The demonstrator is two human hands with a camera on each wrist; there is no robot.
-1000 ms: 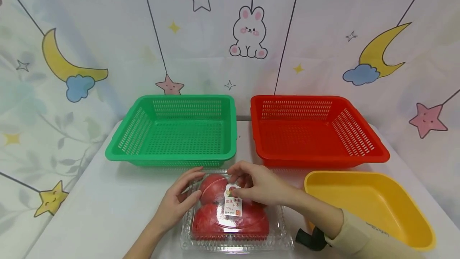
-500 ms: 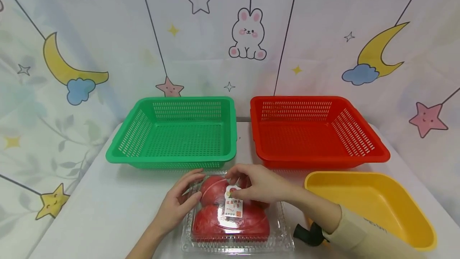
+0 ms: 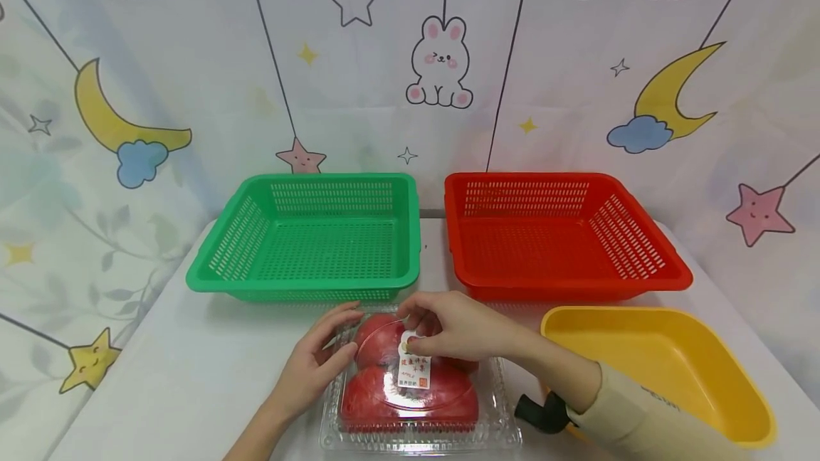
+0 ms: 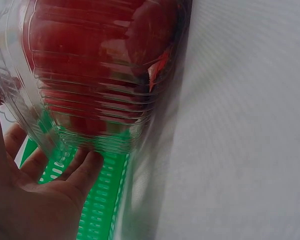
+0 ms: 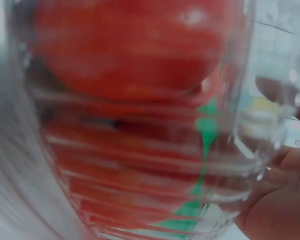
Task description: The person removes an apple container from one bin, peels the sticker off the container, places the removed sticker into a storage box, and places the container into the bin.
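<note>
A clear plastic box (image 3: 496,418) with red apples (image 3: 410,395) inside stands at the front middle of the table. Its lid looks shut and bears a white label (image 3: 415,370) with red writing. My left hand (image 3: 314,358) rests along the box's left side, thumb toward the lid; in the left wrist view its fingertips (image 4: 92,160) touch the ridged wall. From the right, my right hand (image 3: 464,326) arches over the lid, bent fingers near the far edge and thumb on the label's top. In the right wrist view that hand shows partly through the blurred plastic.
Behind the box stand a green mesh basket (image 3: 307,283) on the left and a red one (image 3: 570,282) on the right. A yellow tray (image 3: 717,368) lies at the front right. Beside the right sleeve (image 3: 631,411) sits a black curved object (image 3: 541,415). A printed curtain hangs behind.
Both hands stay nearly where they were on the box. My right thumb covers slightly more of the label's top. The head view has shifted a little.
</note>
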